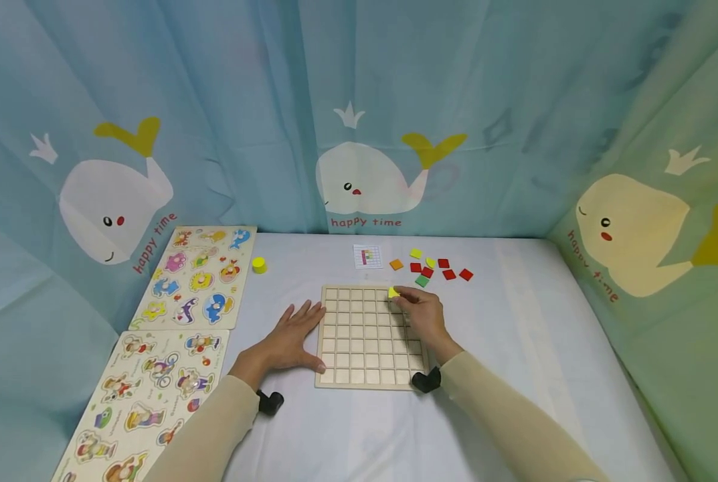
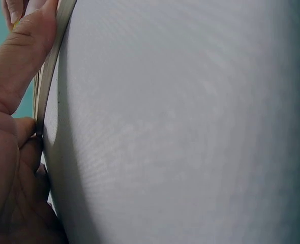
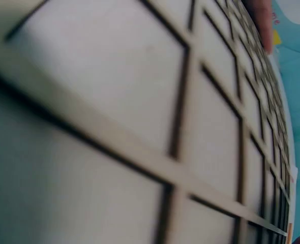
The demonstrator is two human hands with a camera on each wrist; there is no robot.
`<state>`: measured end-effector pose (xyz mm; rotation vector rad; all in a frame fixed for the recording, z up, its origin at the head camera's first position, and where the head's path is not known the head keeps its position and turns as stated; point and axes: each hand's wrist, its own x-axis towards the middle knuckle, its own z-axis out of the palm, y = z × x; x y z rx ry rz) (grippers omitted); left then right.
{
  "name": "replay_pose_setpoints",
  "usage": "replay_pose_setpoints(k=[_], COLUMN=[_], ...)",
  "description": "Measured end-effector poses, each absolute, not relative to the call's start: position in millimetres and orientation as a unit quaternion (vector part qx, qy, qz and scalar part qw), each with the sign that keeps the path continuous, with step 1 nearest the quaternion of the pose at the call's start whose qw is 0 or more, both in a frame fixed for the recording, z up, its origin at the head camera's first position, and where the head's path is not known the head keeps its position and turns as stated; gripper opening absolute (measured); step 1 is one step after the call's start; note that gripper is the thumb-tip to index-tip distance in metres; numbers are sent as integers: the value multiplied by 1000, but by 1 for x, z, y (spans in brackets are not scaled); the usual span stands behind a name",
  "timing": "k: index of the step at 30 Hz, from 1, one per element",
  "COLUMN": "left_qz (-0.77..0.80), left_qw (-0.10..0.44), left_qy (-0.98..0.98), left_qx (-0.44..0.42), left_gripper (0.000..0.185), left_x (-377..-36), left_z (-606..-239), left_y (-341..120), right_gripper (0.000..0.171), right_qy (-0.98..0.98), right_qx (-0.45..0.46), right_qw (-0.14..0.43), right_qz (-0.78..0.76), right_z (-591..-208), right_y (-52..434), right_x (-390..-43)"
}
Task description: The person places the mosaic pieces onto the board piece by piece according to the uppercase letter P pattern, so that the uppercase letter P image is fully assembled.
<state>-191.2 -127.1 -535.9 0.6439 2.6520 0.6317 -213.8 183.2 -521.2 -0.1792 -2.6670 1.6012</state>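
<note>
Pinching a yellow tile (image 1: 393, 292) at the top row of the wooden grid board (image 1: 367, 338), right hand (image 1: 421, 318) with fingers curled over the board's upper right cells. Left hand (image 1: 289, 341) spread flat on the desk (image 1: 515, 375), fingers straight, thumb side touching the board's left edge. Every other cell of the grid bare, so by the look of it barely begun: one tile at the board, none seated. Loose tiles (image 1: 433, 266) waiting in a small scatter just beyond the board's far edge: several red, one orange, one green, two yellow. Beside them a small pattern card (image 1: 367, 256). Off to the left, a yellow peg (image 1: 259, 265) and two animal puzzle boards (image 1: 199, 278), well apart from the hands.

Left wrist: thumb and palm (image 2: 18, 66) pressed along the thin wooden rim (image 2: 51, 76), white desk cloth filling the rest.

Right wrist: blurred close look across the grid's square cells (image 3: 140, 96), all bare; a fingertip (image 3: 262, 20) at the far top edge, tile itself not made out here.
</note>
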Motion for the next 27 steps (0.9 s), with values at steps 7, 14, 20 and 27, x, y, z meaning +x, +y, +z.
replay_pose_setpoints(k=[7, 14, 20, 27], left_qz=[223, 229, 233, 238], left_qw=[176, 168, 168, 164], left_qy=[932, 930, 928, 928], left_qx=[225, 235, 236, 236], left_gripper=[131, 131, 131, 130], left_x=[-191, -191, -190, -189], left_z=[-536, -535, -534, -533], left_y=[-127, -128, -128, -127], right_gripper=[25, 25, 26, 25], right_qy=[-865, -874, -890, -914], right_qx=[-46, -36, -23, -9], right_qw=[9, 10, 14, 10], right_qz=[499, 484, 455, 405], right_z=[-525, -528, -531, -530], right_y=[174, 172, 171, 168], right_x=[-212, -214, -215, -212])
